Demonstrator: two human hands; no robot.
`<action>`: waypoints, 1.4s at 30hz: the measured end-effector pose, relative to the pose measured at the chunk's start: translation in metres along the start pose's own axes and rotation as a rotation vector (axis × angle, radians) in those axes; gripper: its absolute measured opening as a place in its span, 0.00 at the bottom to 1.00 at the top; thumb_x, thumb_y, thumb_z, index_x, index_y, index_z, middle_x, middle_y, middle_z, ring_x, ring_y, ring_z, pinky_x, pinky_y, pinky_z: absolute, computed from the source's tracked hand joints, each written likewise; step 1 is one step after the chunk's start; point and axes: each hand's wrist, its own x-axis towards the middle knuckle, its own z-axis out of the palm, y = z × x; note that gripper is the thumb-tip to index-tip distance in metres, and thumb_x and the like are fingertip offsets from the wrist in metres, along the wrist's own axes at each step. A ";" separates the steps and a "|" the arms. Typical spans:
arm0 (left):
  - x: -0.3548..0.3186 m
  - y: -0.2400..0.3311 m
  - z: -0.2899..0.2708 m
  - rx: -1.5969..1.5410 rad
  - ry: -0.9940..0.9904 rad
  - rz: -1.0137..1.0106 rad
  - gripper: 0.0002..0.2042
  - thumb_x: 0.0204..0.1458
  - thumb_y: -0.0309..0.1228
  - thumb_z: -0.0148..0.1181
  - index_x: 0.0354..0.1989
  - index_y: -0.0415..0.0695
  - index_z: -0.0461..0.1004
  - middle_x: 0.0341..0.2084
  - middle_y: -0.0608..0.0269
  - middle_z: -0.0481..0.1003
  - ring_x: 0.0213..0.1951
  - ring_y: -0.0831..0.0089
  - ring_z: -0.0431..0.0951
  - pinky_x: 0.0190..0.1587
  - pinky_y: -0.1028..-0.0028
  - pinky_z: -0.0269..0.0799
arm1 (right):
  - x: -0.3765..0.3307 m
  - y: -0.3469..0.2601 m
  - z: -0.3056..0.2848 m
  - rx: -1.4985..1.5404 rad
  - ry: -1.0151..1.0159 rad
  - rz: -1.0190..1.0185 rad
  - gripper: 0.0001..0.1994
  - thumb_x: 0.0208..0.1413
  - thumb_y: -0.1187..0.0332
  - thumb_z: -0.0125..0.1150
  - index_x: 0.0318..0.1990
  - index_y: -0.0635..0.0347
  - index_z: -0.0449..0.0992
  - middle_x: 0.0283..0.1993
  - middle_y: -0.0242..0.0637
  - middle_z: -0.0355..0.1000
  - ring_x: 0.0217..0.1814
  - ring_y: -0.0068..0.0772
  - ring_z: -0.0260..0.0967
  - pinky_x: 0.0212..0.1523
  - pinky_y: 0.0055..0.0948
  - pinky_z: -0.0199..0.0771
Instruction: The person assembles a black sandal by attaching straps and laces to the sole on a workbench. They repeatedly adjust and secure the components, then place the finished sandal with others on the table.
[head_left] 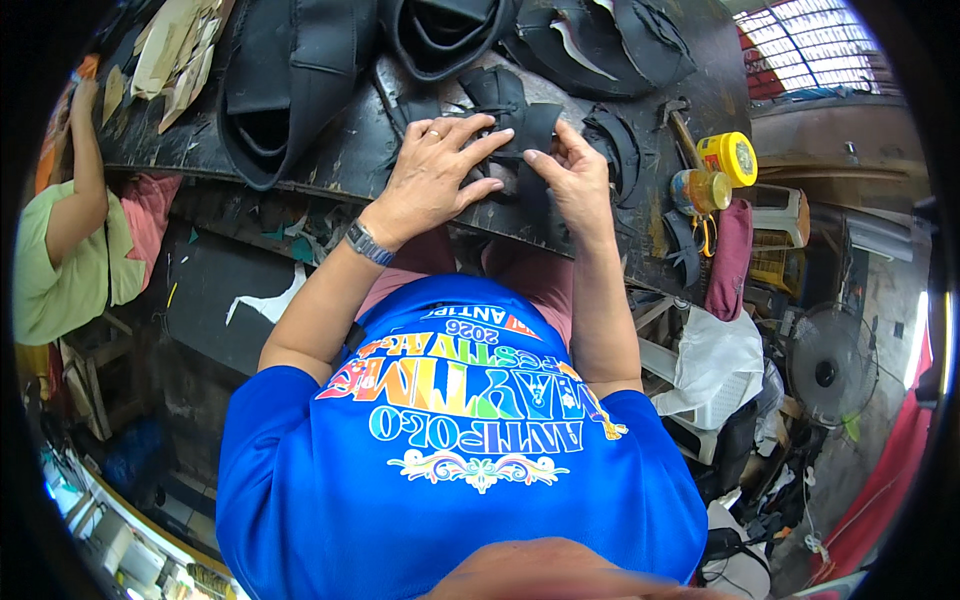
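Two bare hands of ours are over the near part of the dark, scuffed table [350, 170]. Our left hand [432, 172] is palm down with fingers spread and thumb held apart, its fingertips at a cluster of small black pieces [495, 90]; whether they press on any of these we cannot tell. We see a ring [435, 134] on one finger and a metal-banded wristwatch [368, 243] on that wrist. Our right hand [580, 182] pinches a black strip [541, 127] by its right edge, between thumb and forefinger, just right of the cluster.

Beside our right hand we have curved black strips [622, 152], overlapping one another. Beyond the hands lie a long folded black piece [290, 85] and a stack of curved black panels [630, 50]. Toward the table's right edge we find a hammer [684, 138], a yellow tub [729, 158], a lidded glass jar [699, 191] touching or nearly touching it, and orange-handled scissors [706, 236] near a maroon cloth pouch [729, 262]. At far left, we see a person in a light green shirt [58, 265].
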 end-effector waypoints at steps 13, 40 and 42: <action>0.002 -0.001 0.001 -0.033 0.039 -0.006 0.30 0.54 0.45 0.68 0.66 0.53 0.72 0.64 0.64 0.71 0.61 0.61 0.71 0.64 0.60 0.60 | -0.003 -0.001 -0.021 0.194 -0.119 0.108 0.39 0.49 0.87 0.60 0.73 0.70 0.62 0.53 0.39 0.76 0.49 0.22 0.75 0.51 0.22 0.78; 0.001 -0.003 0.003 0.019 0.032 0.002 0.30 0.55 0.48 0.68 0.63 0.46 0.73 0.64 0.61 0.71 0.63 0.60 0.70 0.64 0.59 0.60 | 0.022 -0.003 0.003 0.198 0.002 -0.088 0.23 0.55 0.81 0.67 0.61 0.68 0.76 0.43 0.33 0.78 0.39 0.19 0.74 0.40 0.20 0.76; 0.000 -0.004 0.004 0.025 0.037 0.011 0.30 0.54 0.47 0.70 0.62 0.44 0.73 0.63 0.58 0.72 0.62 0.58 0.71 0.64 0.59 0.60 | 0.033 0.001 0.014 0.059 0.004 -0.150 0.21 0.55 0.80 0.67 0.58 0.67 0.79 0.41 0.32 0.78 0.38 0.18 0.74 0.39 0.22 0.78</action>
